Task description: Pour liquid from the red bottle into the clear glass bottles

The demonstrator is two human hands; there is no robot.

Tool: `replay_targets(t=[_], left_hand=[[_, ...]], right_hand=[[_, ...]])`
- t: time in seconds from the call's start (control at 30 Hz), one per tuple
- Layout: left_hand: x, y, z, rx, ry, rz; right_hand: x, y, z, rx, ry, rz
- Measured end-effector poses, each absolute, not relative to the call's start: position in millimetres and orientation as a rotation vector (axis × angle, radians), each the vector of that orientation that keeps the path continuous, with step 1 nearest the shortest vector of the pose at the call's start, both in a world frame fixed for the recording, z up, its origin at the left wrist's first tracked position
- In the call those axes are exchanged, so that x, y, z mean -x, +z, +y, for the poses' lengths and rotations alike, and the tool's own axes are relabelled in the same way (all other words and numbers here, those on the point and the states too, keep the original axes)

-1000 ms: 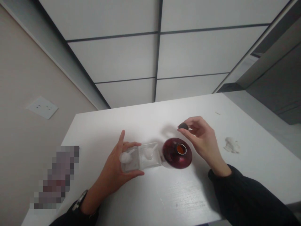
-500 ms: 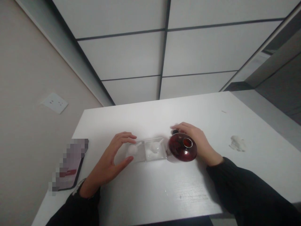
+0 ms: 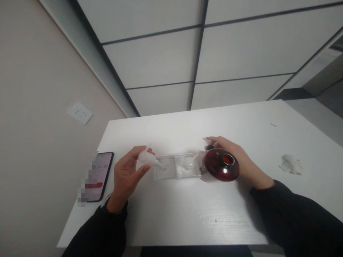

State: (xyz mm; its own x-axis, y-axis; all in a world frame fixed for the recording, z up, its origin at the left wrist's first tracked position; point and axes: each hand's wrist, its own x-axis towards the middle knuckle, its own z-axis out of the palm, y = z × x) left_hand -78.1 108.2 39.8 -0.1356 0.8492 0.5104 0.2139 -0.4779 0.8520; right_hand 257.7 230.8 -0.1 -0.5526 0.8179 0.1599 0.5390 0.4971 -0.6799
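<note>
My left hand [image 3: 130, 167] holds a small white rounded piece between thumb and fingers. The white piece [image 3: 147, 157] has a thin stub pointing up and a narrow end tilted toward the clear two-compartment tray [image 3: 165, 177]; its kind I cannot make out. Another white rounded piece [image 3: 189, 163] with a stub lies in the right compartment. Just right of the tray, my right hand [image 3: 229, 144] curves round the far side of a glossy dark red vessel [image 3: 214, 169] with a pale-rimmed round opening. A small black round part [image 3: 210, 147] shows by its fingertips; the palm is hidden.
A phone [image 3: 98, 178] lies at the left edge of the white table [image 3: 171, 214]. A whitish-grey patch [image 3: 291, 165] and a thin sliver [image 3: 273, 125] are on the right side. A wall socket [image 3: 80, 113] is at the left, with a panelled white surface behind.
My left hand has closed on the white piece from the left compartment and raised it. The view has shifted left. My right hand stays by the dark red vessel.
</note>
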Motion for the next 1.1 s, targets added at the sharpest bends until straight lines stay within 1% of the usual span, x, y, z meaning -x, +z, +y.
replay_targets(t=[0.23,0.8,1.1], left_hand=[[74.0,43.1,108.5,-1.727,1.658,1.207],[70.8,41.9,106.0,-1.503,1.739,1.226],[73.3,42.3,104.3,-1.500,1.644,1.231]], right_hand=[[-257.2,-2.2,232.1,1.132,0.790,-2.262],[-253.8,9.8,230.2,1.160,0.834,-2.289],[-253.9,0.3,230.3,1.142,0.762,-2.268]])
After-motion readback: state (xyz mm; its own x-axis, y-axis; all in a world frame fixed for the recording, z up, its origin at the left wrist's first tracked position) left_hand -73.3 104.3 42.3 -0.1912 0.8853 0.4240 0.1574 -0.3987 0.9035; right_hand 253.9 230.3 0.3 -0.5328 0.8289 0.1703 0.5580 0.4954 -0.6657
